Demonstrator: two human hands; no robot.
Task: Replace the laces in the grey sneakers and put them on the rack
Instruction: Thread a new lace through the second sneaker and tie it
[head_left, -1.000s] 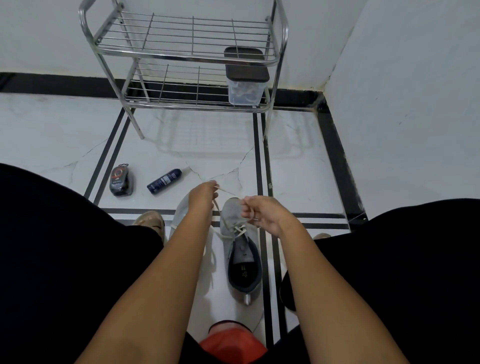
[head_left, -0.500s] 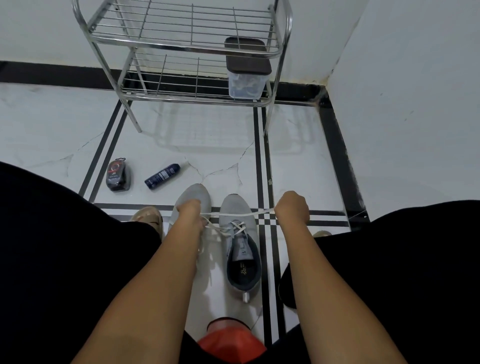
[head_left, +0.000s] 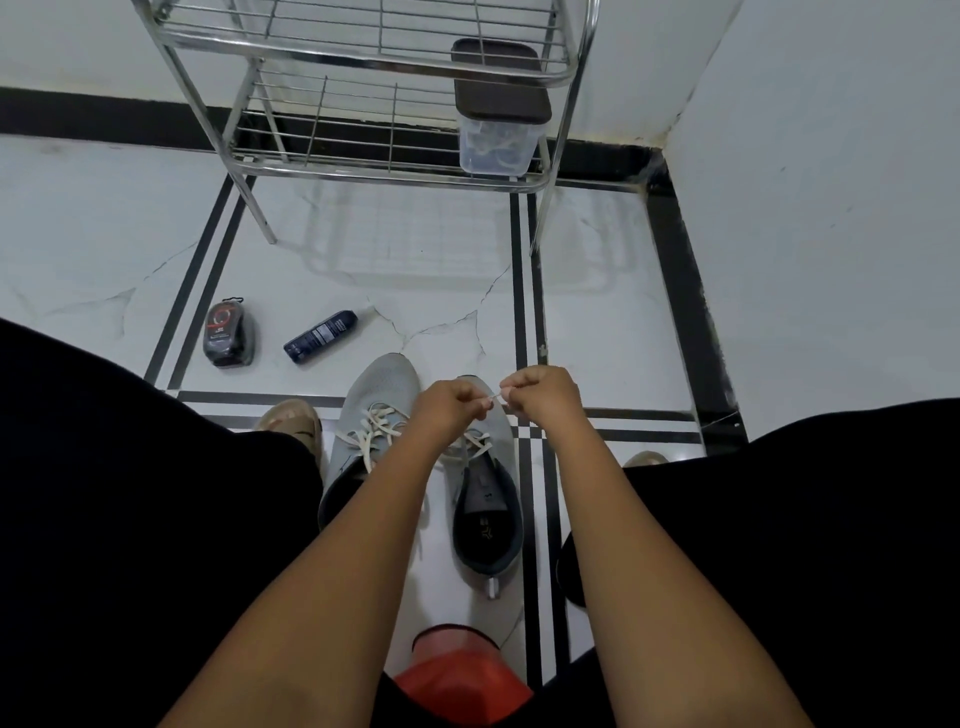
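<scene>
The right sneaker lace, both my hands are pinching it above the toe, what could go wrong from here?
1. Left hand and right hand hold only a short bit of lace, so it might slip out.
2. Pulling hard could drag the right sneaker sideways into the left sneaker beside it.
3. The rack has a lidded box on its lower shelf, which may crowd the pair there.

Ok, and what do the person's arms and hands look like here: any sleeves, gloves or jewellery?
Both forearms are bare up to the frame edge, with no sleeves showing. The left hand and right hand wear no gloves; no rings, watch or bracelets are visible.
</scene>
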